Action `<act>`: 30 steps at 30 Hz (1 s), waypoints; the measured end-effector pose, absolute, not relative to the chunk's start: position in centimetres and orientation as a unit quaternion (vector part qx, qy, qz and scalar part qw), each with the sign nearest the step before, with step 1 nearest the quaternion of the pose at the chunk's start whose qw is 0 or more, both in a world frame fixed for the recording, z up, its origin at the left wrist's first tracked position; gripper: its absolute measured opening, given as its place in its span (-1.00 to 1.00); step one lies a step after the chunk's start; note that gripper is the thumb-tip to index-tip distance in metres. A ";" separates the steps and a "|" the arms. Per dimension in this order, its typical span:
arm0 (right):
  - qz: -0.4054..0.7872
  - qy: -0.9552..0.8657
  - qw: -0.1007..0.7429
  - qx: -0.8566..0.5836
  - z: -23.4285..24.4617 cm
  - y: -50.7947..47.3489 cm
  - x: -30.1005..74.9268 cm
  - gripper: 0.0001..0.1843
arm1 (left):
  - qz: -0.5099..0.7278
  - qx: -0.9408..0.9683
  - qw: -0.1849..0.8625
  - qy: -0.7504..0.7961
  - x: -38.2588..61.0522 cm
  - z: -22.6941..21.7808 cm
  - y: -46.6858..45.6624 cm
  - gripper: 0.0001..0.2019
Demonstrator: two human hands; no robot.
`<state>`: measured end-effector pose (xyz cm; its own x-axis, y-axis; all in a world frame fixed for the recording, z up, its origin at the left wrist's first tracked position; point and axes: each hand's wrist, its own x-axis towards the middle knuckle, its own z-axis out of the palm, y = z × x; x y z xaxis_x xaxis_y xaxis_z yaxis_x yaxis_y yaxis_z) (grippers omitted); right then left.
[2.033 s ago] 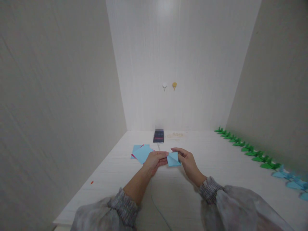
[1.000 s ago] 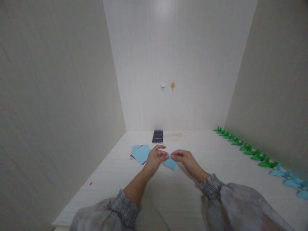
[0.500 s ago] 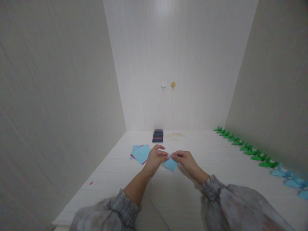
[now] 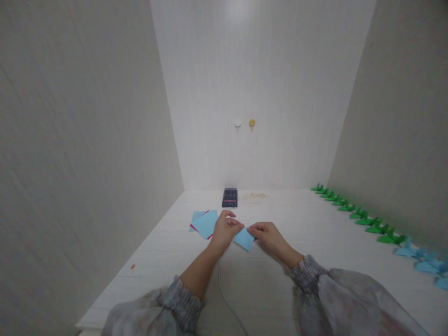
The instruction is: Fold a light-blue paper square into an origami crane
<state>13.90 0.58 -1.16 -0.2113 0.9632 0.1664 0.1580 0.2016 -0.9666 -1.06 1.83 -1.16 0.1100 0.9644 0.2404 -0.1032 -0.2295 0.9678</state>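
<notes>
A small folded sheet of light blue origami paper (image 4: 244, 239) is held up between my two hands, one corner pointing down toward me. My left hand (image 4: 226, 231) pinches its upper left edge with thumb and forefinger, the other fingers loosely curled. At the upper right corner, my right hand (image 4: 268, 234) grips it between thumb and fingertips. Left of my left hand lies a loose stack of square blue sheets (image 4: 205, 224), with red edges showing beneath; the hand covers part of it.
A phone (image 4: 230, 198) rests by the back wall. Along the right wall runs a row of folded green paper figures (image 4: 360, 217), followed by several blue ones (image 4: 427, 263). A white cable (image 4: 227, 298) crosses the table toward me. A red scrap (image 4: 132, 266) lies at left.
The held blue paper has shifted slightly left and down and tilted a little. My fingertips have moved slightly with it, both hands still pinching.
</notes>
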 end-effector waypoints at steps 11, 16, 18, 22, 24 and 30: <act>0.431 -0.629 0.458 -0.456 -0.5 0.4 13.9 -0.79 | 0.523 0.575 0.518 0.357 -0.9 -1.3 1.6 -0.56; 0.507 -0.589 0.462 -0.428 0.0 0.1 13.8 -0.81 | 0.534 0.551 0.544 0.341 -1.4 -1.2 1.6 -0.54; 0.527 -0.578 0.462 -0.419 0.0 0.1 13.9 -0.81 | 0.536 0.547 0.547 0.339 -1.5 -1.2 1.6 -0.53; 0.530 -0.565 0.469 -0.424 0.1 0.0 14.0 -0.81 | 0.535 0.539 0.554 0.341 -1.6 -1.1 1.6 -0.52; 0.519 -0.566 0.476 -0.429 0.2 -0.1 14.0 -0.82 | 0.538 0.534 0.560 0.336 -1.5 -1.1 1.6 -0.51; 0.482 -0.568 0.488 -0.455 0.3 -0.1 13.8 -0.85 | 0.553 0.510 0.562 0.344 -1.3 -1.3 1.8 -0.50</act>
<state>13.76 -0.12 0.27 -0.1093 0.9874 0.1149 0.0471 0.1206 -0.9916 -1.26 1.77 -1.29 0.1516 0.9722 0.1785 -0.2712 -0.1327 0.9533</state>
